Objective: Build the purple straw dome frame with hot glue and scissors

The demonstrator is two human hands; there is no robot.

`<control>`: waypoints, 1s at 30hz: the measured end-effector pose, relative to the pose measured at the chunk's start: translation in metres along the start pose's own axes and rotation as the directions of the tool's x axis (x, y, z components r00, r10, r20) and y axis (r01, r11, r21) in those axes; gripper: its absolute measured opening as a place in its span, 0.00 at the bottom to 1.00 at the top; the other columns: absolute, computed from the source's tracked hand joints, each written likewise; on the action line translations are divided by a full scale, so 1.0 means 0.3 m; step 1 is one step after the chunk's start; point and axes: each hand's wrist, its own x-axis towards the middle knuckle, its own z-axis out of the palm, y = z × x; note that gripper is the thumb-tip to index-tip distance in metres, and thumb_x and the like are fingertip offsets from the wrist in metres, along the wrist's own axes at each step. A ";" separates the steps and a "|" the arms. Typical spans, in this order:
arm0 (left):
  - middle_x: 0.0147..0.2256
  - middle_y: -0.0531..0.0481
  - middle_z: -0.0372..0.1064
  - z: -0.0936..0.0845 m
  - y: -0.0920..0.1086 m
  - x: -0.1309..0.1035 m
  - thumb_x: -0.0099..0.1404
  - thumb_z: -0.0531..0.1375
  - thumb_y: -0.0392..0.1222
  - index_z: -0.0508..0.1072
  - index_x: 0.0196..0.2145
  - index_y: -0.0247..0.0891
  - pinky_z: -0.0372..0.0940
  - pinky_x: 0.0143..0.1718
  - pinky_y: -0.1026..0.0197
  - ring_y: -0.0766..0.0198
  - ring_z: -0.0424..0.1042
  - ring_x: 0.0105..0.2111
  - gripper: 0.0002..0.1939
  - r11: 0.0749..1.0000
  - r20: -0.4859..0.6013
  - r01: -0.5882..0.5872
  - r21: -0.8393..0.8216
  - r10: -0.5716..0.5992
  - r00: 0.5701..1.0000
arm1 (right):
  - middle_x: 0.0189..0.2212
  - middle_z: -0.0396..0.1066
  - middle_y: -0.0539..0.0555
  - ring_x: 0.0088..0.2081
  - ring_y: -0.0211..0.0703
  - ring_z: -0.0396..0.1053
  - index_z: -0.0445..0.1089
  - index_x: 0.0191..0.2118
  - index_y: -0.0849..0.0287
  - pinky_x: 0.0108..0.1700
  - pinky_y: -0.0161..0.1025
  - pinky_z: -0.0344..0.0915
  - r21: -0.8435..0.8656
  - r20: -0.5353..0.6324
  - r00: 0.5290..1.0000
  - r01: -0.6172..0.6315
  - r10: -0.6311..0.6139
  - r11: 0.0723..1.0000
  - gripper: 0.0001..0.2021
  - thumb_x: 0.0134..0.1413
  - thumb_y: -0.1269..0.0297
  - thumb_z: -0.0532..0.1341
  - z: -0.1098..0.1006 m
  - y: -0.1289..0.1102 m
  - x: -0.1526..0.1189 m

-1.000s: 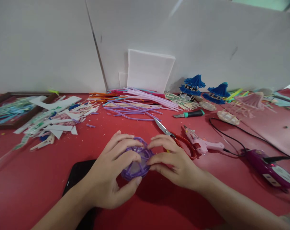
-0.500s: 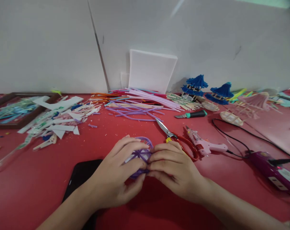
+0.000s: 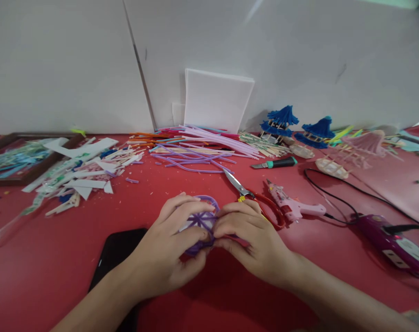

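Note:
Between both hands is a small round purple craft piece (image 3: 200, 221), made of crossing strips over something white. My left hand (image 3: 171, 244) grips it from the left, fingers over its top and thumb at the near edge. The fingertips of my right hand (image 3: 246, 233) pinch its right edge; they hide whatever part they hold. Just beyond the right hand lie red-handled scissors (image 3: 270, 210), blades spread slightly and pointing away to the left. Under my left forearm, a black phone-like slab (image 3: 117, 256) rests on the red table (image 3: 46, 276).
A pink glue gun (image 3: 296, 205) lies to the right, wired to a purple power strip (image 3: 391, 242). Behind are a utility knife (image 3: 277, 163), purple sticks (image 3: 192, 161) and small blue-roofed models (image 3: 282, 121). Paper scraps (image 3: 88, 184) and a brown frame (image 3: 29, 177) occupy the left.
The purple piece has tilted a little, showing more of its crossing strips. My right fingers have shifted slightly along its edge. The whole view has moved slightly.

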 end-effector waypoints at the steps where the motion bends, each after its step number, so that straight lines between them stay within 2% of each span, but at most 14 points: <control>1: 0.51 0.46 0.63 0.001 0.000 0.000 0.58 0.59 0.32 0.73 0.37 0.42 0.53 0.60 0.47 0.54 0.58 0.54 0.10 1.000 -0.003 0.006 -0.005 -0.006 1.000 | 0.33 0.77 0.46 0.43 0.41 0.69 0.69 0.35 0.55 0.48 0.40 0.57 -0.004 -0.001 1.000 -0.006 0.006 1.000 0.05 0.58 0.73 0.60 0.001 -0.001 -0.001; 10: 0.50 0.48 0.62 -0.006 0.000 0.003 0.59 0.59 0.32 0.74 0.36 0.45 0.49 0.62 0.49 0.57 0.59 0.53 0.10 0.998 -0.022 0.022 -0.053 -0.023 0.999 | 0.31 0.76 0.46 0.40 0.39 0.68 0.67 0.33 0.57 0.45 0.40 0.55 -0.036 -0.053 0.998 0.044 -0.046 0.998 0.07 0.58 0.76 0.57 0.011 -0.009 0.002; 16: 0.48 0.49 0.64 -0.002 -0.003 0.004 0.58 0.59 0.32 0.75 0.36 0.46 0.49 0.62 0.48 0.57 0.60 0.52 0.10 0.999 -0.020 0.024 -0.043 -0.025 0.999 | 0.29 0.76 0.46 0.39 0.39 0.70 0.66 0.31 0.57 0.48 0.41 0.55 -0.061 -0.066 0.995 0.073 -0.077 0.995 0.09 0.57 0.78 0.56 0.016 -0.003 0.001; 19: 0.49 0.49 0.63 0.001 -0.001 0.003 0.58 0.60 0.32 0.75 0.35 0.47 0.49 0.61 0.46 0.55 0.59 0.53 0.11 0.999 -0.031 0.052 -0.010 -0.052 0.998 | 0.31 0.76 0.47 0.42 0.41 0.70 0.69 0.35 0.56 0.50 0.42 0.58 -0.043 -0.068 0.992 0.099 -0.102 0.994 0.05 0.59 0.74 0.59 0.013 0.014 -0.004; 21: 0.50 0.48 0.62 0.002 -0.001 0.000 0.58 0.60 0.33 0.75 0.35 0.46 0.49 0.61 0.45 0.54 0.59 0.53 0.10 0.999 -0.033 0.054 0.001 -0.054 0.998 | 0.36 0.77 0.51 0.45 0.43 0.70 0.70 0.39 0.57 0.50 0.42 0.62 -0.026 -0.085 0.987 0.135 -0.136 0.991 0.03 0.59 0.69 0.61 0.008 0.028 -0.009; 24: 0.50 0.47 0.62 0.000 -0.003 -0.005 0.58 0.60 0.34 0.74 0.34 0.43 0.53 0.59 0.44 0.53 0.59 0.53 0.06 0.998 -0.046 0.066 0.010 -0.066 0.997 | 0.40 0.75 0.55 0.45 0.45 0.70 0.69 0.44 0.58 0.51 0.44 0.66 -0.039 -0.109 0.981 0.159 -0.162 0.987 0.09 0.58 0.64 0.63 -0.001 0.040 -0.012; 27: 0.51 0.46 0.63 -0.002 -0.005 -0.008 0.59 0.60 0.34 0.74 0.32 0.43 0.57 0.56 0.47 0.52 0.57 0.54 0.05 0.996 -0.054 0.087 0.007 -0.087 0.995 | 0.36 0.74 0.54 0.41 0.44 0.70 0.70 0.39 0.57 0.48 0.44 0.67 -0.086 -0.099 0.984 0.139 -0.148 0.987 0.05 0.57 0.64 0.63 -0.017 0.041 -0.007; 30: 0.51 0.46 0.63 -0.003 -0.005 -0.005 0.59 0.60 0.33 0.73 0.32 0.42 0.58 0.55 0.48 0.52 0.58 0.54 0.05 0.997 -0.060 0.082 0.000 -0.081 0.995 | 0.37 0.72 0.55 0.42 0.45 0.70 0.71 0.36 0.56 0.45 0.43 0.68 -0.156 -0.097 0.988 0.103 -0.119 0.982 0.04 0.57 0.63 0.62 -0.060 0.058 0.001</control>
